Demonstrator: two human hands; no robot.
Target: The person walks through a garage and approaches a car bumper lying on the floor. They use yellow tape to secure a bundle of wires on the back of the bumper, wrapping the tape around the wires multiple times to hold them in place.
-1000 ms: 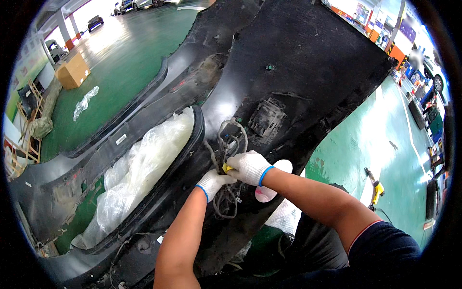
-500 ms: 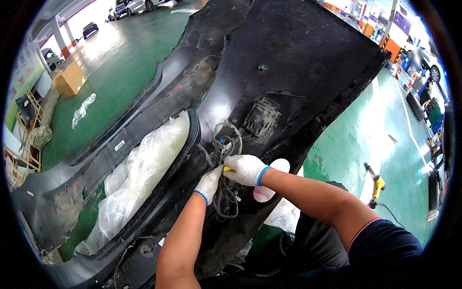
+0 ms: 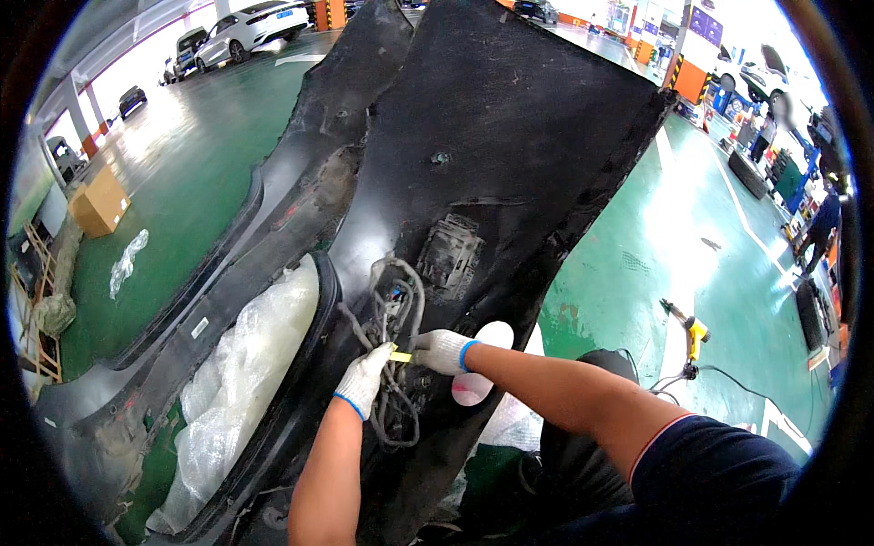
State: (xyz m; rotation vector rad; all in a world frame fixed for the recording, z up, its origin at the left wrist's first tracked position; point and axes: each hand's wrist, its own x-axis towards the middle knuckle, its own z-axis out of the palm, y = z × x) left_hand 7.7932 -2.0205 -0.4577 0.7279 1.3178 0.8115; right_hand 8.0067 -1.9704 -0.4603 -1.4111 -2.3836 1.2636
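Note:
A bundle of grey wiring harness (image 3: 420, 296), looped on itself, lies against the inner side of a large black bumper cover (image 3: 510, 118). My left hand (image 3: 362, 378), in a white knit glove with a blue cuff, pinches a short strip of yellow tape (image 3: 400, 357) at the bundle's middle. From the other side my right hand (image 3: 443, 351), gloved the same way, has its fingers closed at the strip's right end. The strip lies across the cables between both hands. Cable loops hang below it. Some fingertips are hidden.
Bubble wrap (image 3: 241, 396) fills the bumper's opening on the left. Two pale round pieces (image 3: 472, 388), one pinkish, are beside my right wrist. A yellow and black corded power tool (image 3: 697, 335) lies on the green floor. A cardboard box (image 3: 100, 202) stands far left; a person (image 3: 821, 226) is far right.
The view has shifted, so the bumper appears further left and lower. My hands are slightly further apart, and more of the yellow tape shows between them.

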